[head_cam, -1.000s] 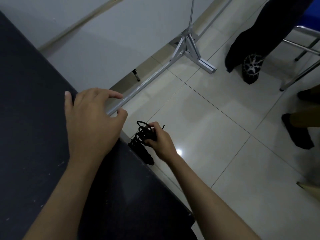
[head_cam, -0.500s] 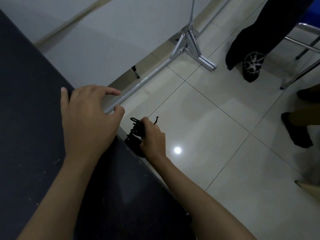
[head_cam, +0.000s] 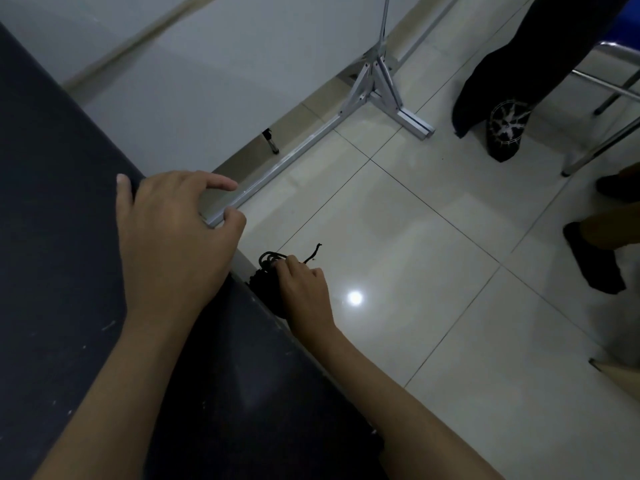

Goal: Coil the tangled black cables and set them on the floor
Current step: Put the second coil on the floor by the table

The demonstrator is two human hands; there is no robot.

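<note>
Lowering since the earlier frame, my right hand (head_cam: 304, 292) is gripping the coiled black cable bundle (head_cam: 268, 284) near the glossy tiled floor (head_cam: 433, 265); my left hand (head_cam: 173, 244), fingers loosely spread, is holding nothing above the dark table's edge (head_cam: 221, 341).

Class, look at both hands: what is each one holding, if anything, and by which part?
The right hand grips the black cable bundle at its top, near the loops. The left hand holds nothing; it rests on the dark table edge.
</note>
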